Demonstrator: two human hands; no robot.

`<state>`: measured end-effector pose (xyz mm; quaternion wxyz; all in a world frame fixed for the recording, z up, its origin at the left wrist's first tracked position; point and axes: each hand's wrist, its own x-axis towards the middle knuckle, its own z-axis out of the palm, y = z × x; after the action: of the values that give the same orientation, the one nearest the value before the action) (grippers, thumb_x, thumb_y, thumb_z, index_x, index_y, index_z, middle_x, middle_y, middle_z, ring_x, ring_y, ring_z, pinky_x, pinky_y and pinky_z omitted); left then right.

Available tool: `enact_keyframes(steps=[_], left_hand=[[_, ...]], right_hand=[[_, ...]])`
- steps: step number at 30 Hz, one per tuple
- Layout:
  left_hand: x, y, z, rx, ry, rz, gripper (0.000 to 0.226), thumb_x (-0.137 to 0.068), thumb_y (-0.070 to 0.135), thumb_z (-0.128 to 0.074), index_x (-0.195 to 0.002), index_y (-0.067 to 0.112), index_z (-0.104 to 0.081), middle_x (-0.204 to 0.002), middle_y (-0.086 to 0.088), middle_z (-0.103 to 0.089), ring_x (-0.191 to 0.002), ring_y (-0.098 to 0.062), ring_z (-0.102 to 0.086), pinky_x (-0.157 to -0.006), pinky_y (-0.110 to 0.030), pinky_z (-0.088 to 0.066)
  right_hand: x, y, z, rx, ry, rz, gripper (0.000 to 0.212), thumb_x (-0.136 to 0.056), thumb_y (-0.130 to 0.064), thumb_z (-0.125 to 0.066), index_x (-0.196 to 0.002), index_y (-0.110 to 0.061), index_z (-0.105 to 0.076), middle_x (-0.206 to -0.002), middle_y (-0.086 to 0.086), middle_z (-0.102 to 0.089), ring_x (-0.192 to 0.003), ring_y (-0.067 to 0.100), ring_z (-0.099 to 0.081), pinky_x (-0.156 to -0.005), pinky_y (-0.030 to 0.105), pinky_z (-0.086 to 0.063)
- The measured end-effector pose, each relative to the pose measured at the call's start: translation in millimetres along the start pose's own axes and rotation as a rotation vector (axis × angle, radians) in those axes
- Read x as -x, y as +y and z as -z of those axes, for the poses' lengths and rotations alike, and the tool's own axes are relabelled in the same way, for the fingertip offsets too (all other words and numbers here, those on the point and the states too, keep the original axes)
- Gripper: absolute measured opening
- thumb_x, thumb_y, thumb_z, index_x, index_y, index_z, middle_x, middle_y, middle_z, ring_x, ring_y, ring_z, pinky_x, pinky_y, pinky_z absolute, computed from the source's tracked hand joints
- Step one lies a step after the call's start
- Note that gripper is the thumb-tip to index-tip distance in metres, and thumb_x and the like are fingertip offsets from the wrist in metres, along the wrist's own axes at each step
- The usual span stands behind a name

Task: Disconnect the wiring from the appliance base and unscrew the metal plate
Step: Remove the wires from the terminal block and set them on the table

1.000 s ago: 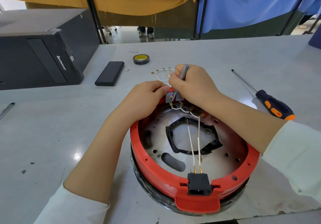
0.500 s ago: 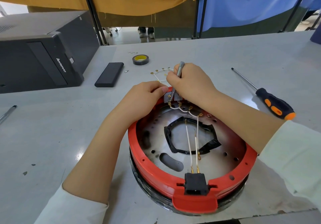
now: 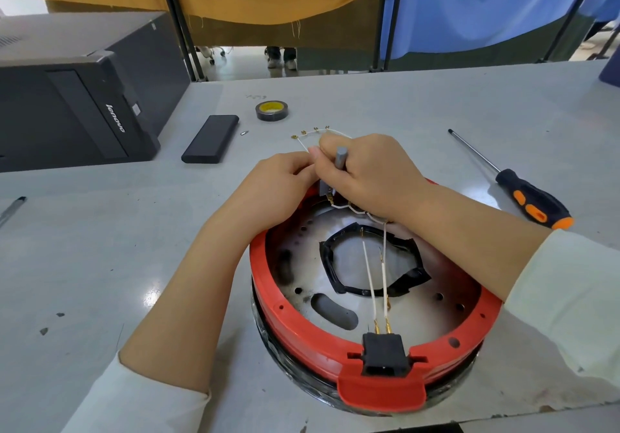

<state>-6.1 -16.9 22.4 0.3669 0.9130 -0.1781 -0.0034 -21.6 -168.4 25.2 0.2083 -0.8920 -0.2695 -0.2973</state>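
Right hand (image 3: 365,174) has tipped its small grey driver (image 3: 341,157) upright over the terminal block at the red base (image 3: 302,325) far rim; left hand (image 3: 285,180) pinches there; wiring still attached.

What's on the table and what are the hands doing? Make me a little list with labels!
appliance: round red base with a metal plate inside, near the table's front edge
wires: two white wires run to a black plug socket
right hand: grips a small grey tool at the base's far rim
left hand: rests on the far rim, fingertips by the tool
spare screwdriver: lies on the table to the right, orange and black handle
tape roll: beyond the hands
black box: flat, left of the tape
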Motion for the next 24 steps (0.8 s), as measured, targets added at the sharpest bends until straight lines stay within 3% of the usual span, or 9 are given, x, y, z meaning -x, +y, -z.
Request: enact_keyframes(steps=[5, 11, 13, 16, 19, 24], left_hand=[[1.2, -1.1, 0.4, 0.031, 0.024, -0.009, 0.040, -0.095, 0.035, -0.042, -0.057, 0.030, -0.052, -0.051, 0.014, -0.052, -0.046, 0.003, -0.042, -0.045, -0.011, -0.033], [2.1, 0.4, 1.4, 0.013, 0.015, -0.025, 0.037, -0.097, 0.034, -0.041, -0.061, 0.030, -0.051, -0.057, 0.009, -0.051, -0.048, 0.000, -0.043, -0.046, -0.014, -0.032], [2.4, 1.1, 1.3, 0.003, 0.008, -0.027, 0.037, -0.097, 0.035, -0.040, -0.062, 0.031, -0.051, -0.059, 0.009, -0.052, -0.052, -0.004, -0.042, -0.051, -0.021, -0.032], [2.6, 1.0, 2.0, 0.015, 0.004, -0.024, 0.038, -0.097, 0.036, -0.040, -0.062, 0.032, -0.053, -0.058, 0.009, -0.052, -0.053, -0.004, -0.042, -0.053, -0.022, -0.033], [2.7, 0.8, 2.4, 0.021, 0.012, -0.020, 0.042, -0.097, 0.035, -0.040, -0.056, 0.032, -0.051, -0.053, 0.009, -0.049, -0.048, -0.002, -0.040, -0.051, -0.022, -0.032], [2.3, 0.9, 1.2, 0.016, 0.016, -0.010, 0.040, -0.097, 0.032, -0.041, -0.057, 0.031, -0.049, -0.059, 0.007, -0.051, -0.053, -0.005, -0.041, -0.052, -0.022, -0.033]], right_hand=[[1.7, -5.5, 1.2, 0.027, 0.053, 0.097, 0.030, -0.094, -0.028, -0.041, -0.065, -0.019, -0.036, -0.046, -0.004, -0.032, -0.043, 0.019, -0.028, -0.044, 0.025, -0.025], [-0.4, -5.8, -3.7, 0.058, 0.018, -0.006, 0.030, -0.094, -0.024, -0.047, -0.066, -0.019, -0.037, -0.046, -0.009, -0.023, -0.041, 0.014, -0.024, -0.049, 0.026, -0.023], [-0.8, -5.0, -4.0, 0.047, 0.009, -0.023, 0.030, -0.094, -0.026, -0.045, -0.065, -0.017, -0.040, -0.044, -0.008, -0.029, -0.041, 0.013, -0.028, -0.048, 0.028, -0.026], [1.0, -4.0, -2.7, 0.055, 0.027, 0.034, 0.031, -0.096, -0.026, -0.043, -0.066, -0.018, -0.038, -0.045, 0.006, -0.049, -0.042, 0.026, -0.039, -0.043, 0.030, -0.032], [1.5, -3.3, -2.7, 0.051, 0.045, 0.063, 0.034, -0.094, -0.026, -0.043, -0.063, -0.013, -0.042, -0.046, 0.008, -0.050, -0.042, 0.025, -0.038, -0.041, 0.030, -0.033], [0.7, -4.6, -3.5, 0.070, 0.011, 0.062, 0.029, -0.096, -0.026, -0.045, -0.068, -0.020, -0.037, -0.046, 0.004, -0.048, -0.042, 0.023, -0.036, -0.042, 0.030, -0.033]])
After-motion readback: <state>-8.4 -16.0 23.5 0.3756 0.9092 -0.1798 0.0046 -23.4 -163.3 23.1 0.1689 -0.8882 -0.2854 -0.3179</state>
